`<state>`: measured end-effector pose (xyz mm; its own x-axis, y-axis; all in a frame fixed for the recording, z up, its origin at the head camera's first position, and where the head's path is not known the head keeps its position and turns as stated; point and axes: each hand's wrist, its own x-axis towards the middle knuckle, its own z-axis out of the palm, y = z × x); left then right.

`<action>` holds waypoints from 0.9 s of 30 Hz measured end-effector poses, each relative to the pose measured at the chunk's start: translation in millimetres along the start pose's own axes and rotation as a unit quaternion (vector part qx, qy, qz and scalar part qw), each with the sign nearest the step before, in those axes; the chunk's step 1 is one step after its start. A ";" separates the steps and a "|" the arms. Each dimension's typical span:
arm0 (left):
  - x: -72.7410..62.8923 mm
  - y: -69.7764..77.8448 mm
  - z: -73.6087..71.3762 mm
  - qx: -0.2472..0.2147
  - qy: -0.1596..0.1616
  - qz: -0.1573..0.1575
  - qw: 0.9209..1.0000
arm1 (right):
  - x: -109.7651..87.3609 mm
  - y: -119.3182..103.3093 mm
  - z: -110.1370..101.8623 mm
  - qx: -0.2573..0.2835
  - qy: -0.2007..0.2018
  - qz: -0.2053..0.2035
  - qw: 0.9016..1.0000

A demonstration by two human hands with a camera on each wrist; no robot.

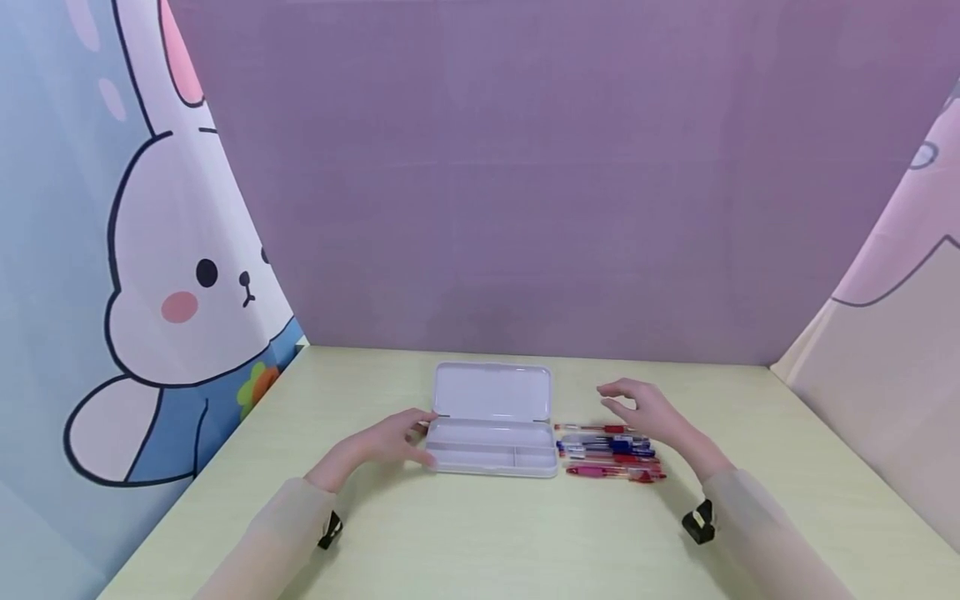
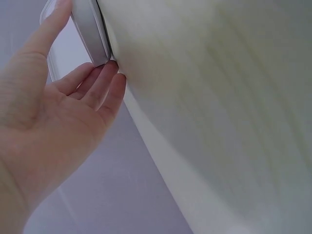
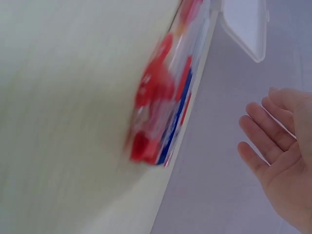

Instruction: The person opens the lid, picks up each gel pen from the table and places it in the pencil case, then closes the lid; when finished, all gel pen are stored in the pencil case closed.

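A white pencil case [image 1: 491,460] lies on the table with its lid [image 1: 492,392] folded back and its compartments bare. My left hand [image 1: 390,437] holds the case by its left end, thumb at the front corner and fingers toward the back. In the left wrist view the fingertips [image 2: 113,68] meet the corner of the case. Just right of the case lies a row of several pens [image 1: 609,450] with red, blue and pink parts. Over the far right side of these pens hovers my right hand [image 1: 645,408], holding nothing, fingers loosely bent and apart from the thumb.
The pale wooden table [image 1: 480,542] ends at a purple backdrop [image 1: 525,183]. A curtain with a cartoon rabbit [image 1: 187,267] hangs along the left side, and another printed curtain [image 1: 892,358] along the right. Black wrist mounts [image 1: 699,522] hang below both forearms.
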<state>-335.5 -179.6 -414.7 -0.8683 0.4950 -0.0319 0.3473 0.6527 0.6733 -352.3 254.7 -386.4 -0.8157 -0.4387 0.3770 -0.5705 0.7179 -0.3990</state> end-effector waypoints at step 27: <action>2.0 -9.8 -1.8 -0.020 -0.011 0.022 1.000 | -27.2 29.9 -12.7 -0.027 -0.054 0.036 0.998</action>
<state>-341.3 -186.0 -420.1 -0.8443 0.5355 -0.0180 0.3702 0.6073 0.7030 -345.9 295.1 -397.9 -0.8619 -0.4383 0.2551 -0.5060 0.7765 -0.3754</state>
